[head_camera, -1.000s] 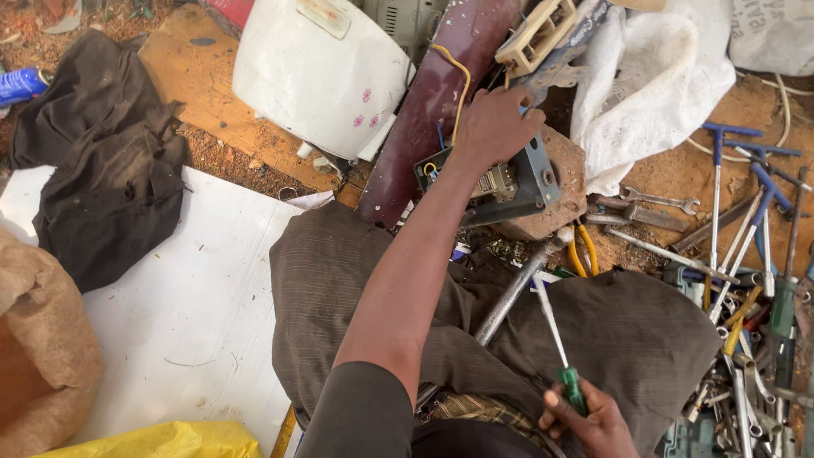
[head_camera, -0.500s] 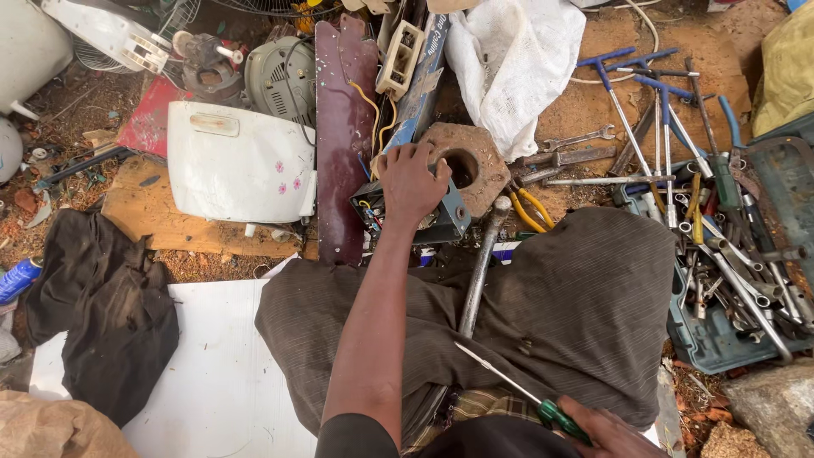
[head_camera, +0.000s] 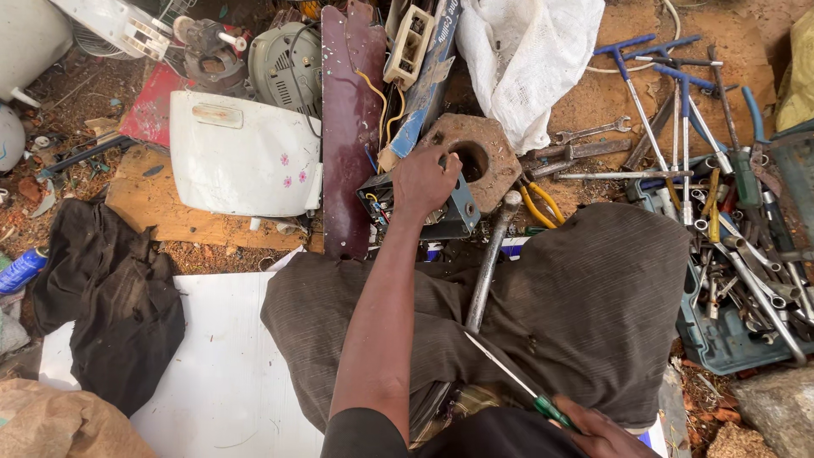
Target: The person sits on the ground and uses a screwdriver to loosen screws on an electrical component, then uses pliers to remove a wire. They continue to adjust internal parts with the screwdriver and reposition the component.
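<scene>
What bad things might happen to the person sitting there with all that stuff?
1. The left hand grips a blue-grey box with loose wires beside it; a wire could snag or scratch the fingers.
2. The right hand holds a screwdriver lying over the lap, tip pointing across the legs; a slip might poke the leg.
3. A metal bar leans between the knees and may slide or get knocked.
</scene>
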### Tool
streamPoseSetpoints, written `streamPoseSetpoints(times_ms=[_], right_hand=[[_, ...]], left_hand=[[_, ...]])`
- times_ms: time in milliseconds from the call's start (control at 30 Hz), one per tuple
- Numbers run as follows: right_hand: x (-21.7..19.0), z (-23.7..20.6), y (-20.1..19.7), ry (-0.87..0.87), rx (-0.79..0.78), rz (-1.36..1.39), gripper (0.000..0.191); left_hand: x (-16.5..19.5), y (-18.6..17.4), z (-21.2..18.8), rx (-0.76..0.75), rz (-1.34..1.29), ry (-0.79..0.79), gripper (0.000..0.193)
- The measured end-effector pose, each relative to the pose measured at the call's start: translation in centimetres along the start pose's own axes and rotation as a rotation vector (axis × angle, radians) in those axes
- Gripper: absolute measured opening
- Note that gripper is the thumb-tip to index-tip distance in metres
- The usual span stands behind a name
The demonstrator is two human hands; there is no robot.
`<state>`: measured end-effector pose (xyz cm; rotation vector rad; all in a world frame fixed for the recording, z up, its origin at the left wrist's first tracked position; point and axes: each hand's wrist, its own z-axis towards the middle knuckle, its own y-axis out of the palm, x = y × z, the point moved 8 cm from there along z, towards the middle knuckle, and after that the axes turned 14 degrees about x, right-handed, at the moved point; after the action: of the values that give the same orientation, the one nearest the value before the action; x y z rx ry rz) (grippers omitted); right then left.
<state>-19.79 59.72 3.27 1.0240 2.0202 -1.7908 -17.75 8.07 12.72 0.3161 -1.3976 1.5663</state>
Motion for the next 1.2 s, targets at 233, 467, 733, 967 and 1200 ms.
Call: streamPoseSetpoints(times_ms=[233,467,733,967,1200], right_hand=[[-1.3,7.8,-8.2,0.256,0.221,0.544,0.037],[0.7,16.8,-15.0,0.463,0.635,0.975,0.029],[8.2,27.1,-17.7,0.501,0.69,0.988,0.044],[9.9,30.1,-19.0,0.417,0.736,0.944,0.049],[11.1,31.9,-23.2,0.234,0.92,0.945,0.027]], left_hand=[[0.8,1.1,1.8,-0.05,0.026,0.014,0.038],[7.0,6.0,6.4,-0.369,0.164,-0.02,0.054],[9.7,17.4,9.8,-0.457,0.39,0.109,0.055],[8.2,13.6,7.6,-0.07,0.168,0.071,0.042],[5.8,11.9,-0.1,-0.253,0.41,0.266,0.126]])
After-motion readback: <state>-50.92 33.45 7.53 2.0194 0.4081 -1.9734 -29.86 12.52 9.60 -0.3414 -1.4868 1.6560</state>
